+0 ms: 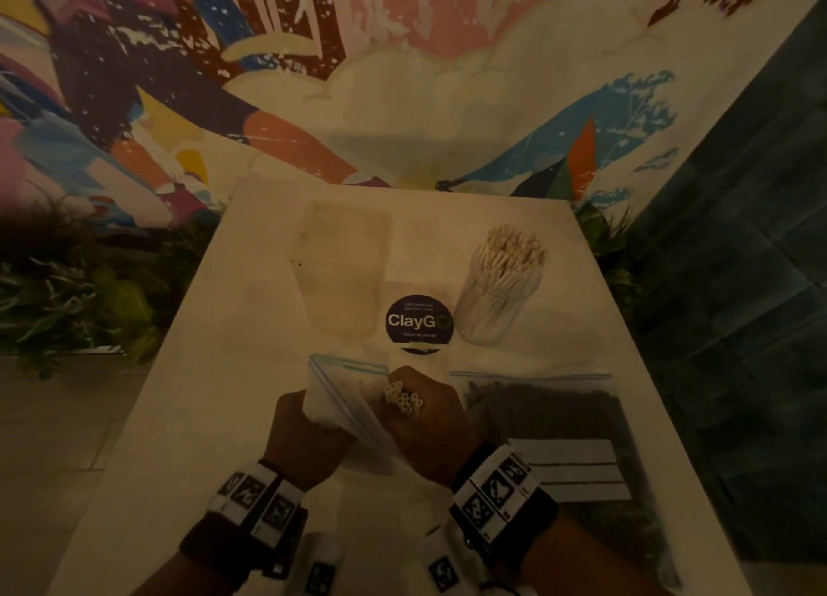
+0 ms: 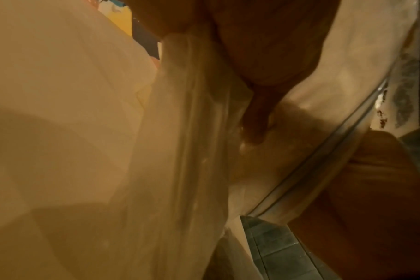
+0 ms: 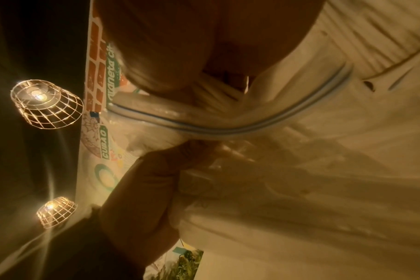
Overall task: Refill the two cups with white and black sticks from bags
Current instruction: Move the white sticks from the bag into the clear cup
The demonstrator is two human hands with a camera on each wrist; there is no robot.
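My left hand (image 1: 309,421) grips a clear zip bag (image 1: 340,389) with a blue seal by its side, holding it up off the white table (image 1: 215,371). My right hand (image 1: 425,412) is at the bag's mouth, fingers curled round a bundle of white sticks (image 1: 402,398) whose ends point up. In the right wrist view the white sticks (image 3: 211,94) pass over the bag's blue seal (image 3: 252,127). A clear cup (image 1: 501,291) full of white sticks stands at the back right. A second bag (image 1: 550,416) with black sticks lies flat on the right.
A clear, empty-looking plastic container (image 1: 340,268) stands at the back middle of the table. A round dark "ClayGo" sticker (image 1: 418,320) sits between it and the cup. Plants (image 1: 67,291) and a painted wall (image 1: 313,58) border the table's far side; dark tiles (image 1: 738,282) lie right.
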